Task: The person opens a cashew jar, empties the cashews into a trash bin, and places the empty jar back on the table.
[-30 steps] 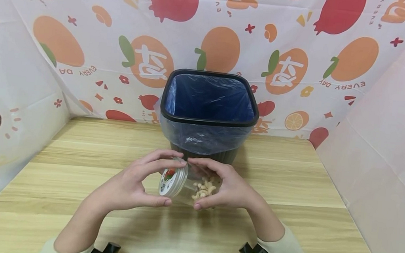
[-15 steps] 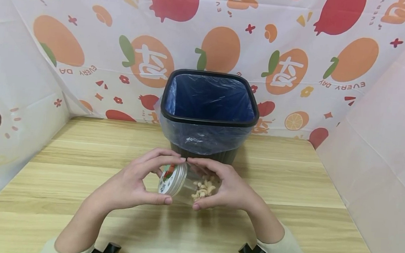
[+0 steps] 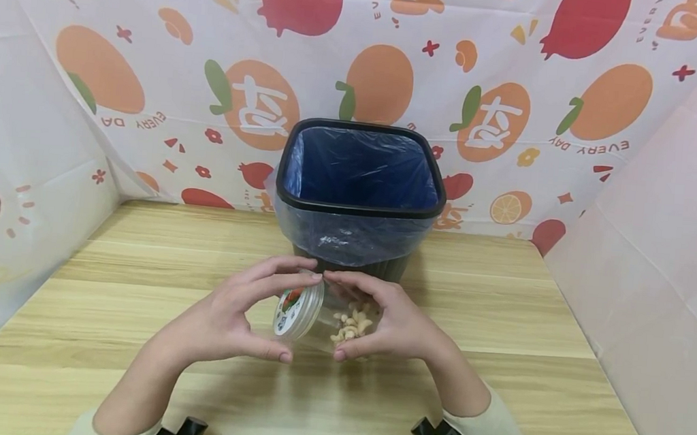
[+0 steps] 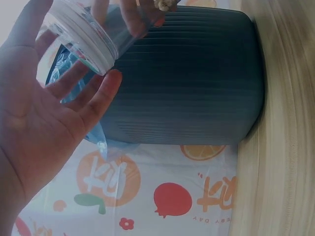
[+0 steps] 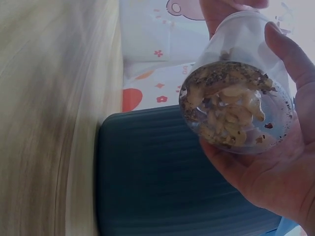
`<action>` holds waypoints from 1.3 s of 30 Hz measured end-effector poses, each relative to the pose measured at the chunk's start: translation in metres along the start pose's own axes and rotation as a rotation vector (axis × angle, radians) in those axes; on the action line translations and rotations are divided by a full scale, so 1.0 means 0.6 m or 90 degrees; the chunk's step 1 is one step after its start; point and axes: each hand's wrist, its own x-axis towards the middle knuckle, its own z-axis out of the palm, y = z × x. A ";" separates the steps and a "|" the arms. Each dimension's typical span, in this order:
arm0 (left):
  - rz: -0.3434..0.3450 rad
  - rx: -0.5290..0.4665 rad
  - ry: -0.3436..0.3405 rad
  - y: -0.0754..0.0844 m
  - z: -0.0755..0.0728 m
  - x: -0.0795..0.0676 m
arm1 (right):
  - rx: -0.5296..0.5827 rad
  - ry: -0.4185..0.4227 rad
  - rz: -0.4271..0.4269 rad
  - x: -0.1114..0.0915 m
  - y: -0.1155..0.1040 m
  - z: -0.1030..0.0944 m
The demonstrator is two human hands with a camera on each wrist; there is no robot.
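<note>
A clear plastic jar (image 3: 324,325) lies tilted sideways between my hands, its lid toward the left. My right hand (image 3: 398,320) grips the jar round its base end. Cashews (image 3: 352,324) are gathered there; through the base in the right wrist view, dark crumbs (image 5: 221,76) show among the cashews. My left hand (image 3: 230,311) is spread loosely around the clear screw lid (image 3: 299,313) with its printed label. Its upper fingertips are at the lid's rim, while the thumb stands a little off it. In the left wrist view the fingers (image 4: 101,98) look relaxed beside the lid.
A dark ribbed trash bin (image 3: 358,210) with a clear plastic liner (image 3: 347,238) stands right behind the hands, against a fruit-printed cloth (image 3: 218,2). Wooden tabletop (image 3: 136,255) extends on both sides. Cloth walls (image 3: 661,222) border the left and right.
Half a second ago my left thumb was against the lid; now it has moved away from it. The lid's label has shifted slightly. My right hand holds the jar in nearly the same place.
</note>
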 end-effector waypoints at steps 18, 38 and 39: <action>0.041 -0.059 -0.003 0.000 -0.002 0.001 | 0.051 -0.015 0.009 0.000 -0.001 -0.001; -0.022 -0.029 0.008 0.006 -0.002 -0.001 | -0.020 -0.006 -0.015 0.001 -0.012 0.003; -0.018 -0.028 0.011 0.006 -0.001 -0.001 | -0.019 -0.005 -0.017 0.001 -0.012 0.004</action>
